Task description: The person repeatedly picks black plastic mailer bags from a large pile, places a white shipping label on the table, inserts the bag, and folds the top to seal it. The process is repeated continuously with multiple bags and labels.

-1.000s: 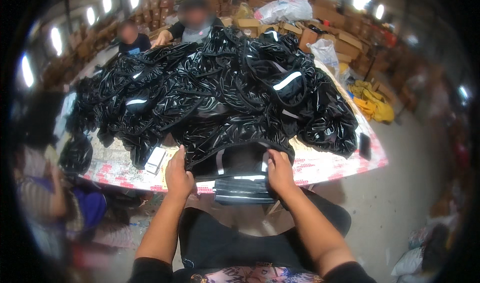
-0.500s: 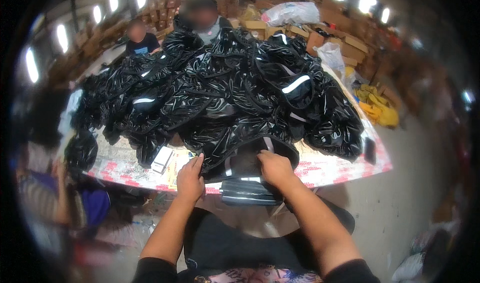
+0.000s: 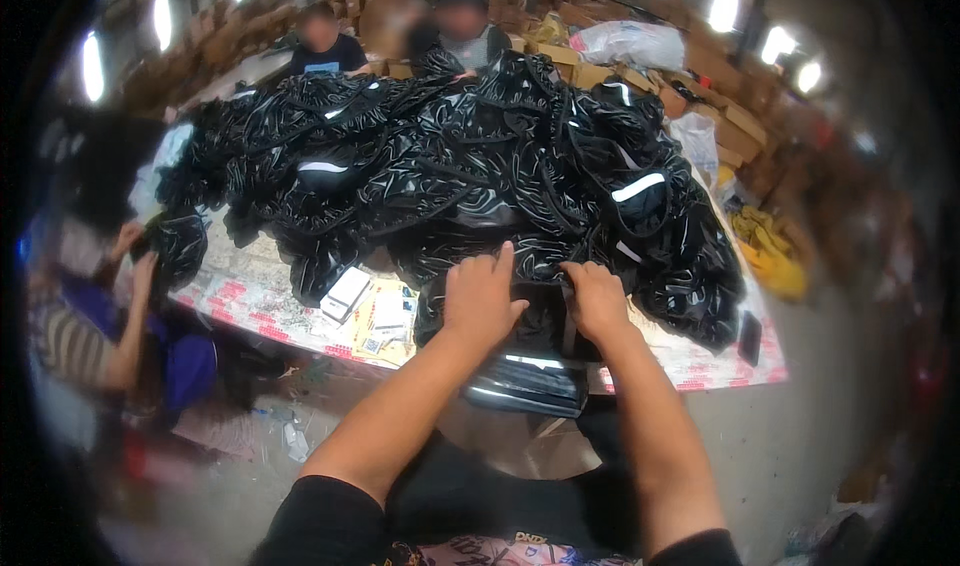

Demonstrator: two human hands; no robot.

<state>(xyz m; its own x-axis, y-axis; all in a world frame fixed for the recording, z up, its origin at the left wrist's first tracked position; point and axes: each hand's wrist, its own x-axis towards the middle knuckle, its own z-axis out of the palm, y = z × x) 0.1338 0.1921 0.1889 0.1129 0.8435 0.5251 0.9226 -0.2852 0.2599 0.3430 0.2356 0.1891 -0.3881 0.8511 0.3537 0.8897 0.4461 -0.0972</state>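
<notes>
A shiny black elastic-edged cover (image 3: 545,318) lies in front of me at the near edge of the table, its front part spread between my hands. My left hand (image 3: 480,298) rests on its left side, index finger stretched forward and thumb apart. At the cover's right edge, my right hand (image 3: 598,304) has its fingers curled on the black fabric. A folded black bundle with pale stripes (image 3: 528,384) sits at the table edge below my hands. Beyond them rises a large heap of similar black covers (image 3: 400,181), some with white reflective strips.
Left of my hands lie a small white box (image 3: 347,294) and yellow-and-white cards (image 3: 388,318). A dark flat object (image 3: 749,338) lies at the table's right corner. A co-worker's hands (image 3: 135,251) hold black fabric at the left. Two people sit across the table, before stacked cartons (image 3: 735,131).
My left hand has moved right and forward from the cover's left edge onto the fabric. My right hand has shifted to the cover's right edge. More cards show beside the box.
</notes>
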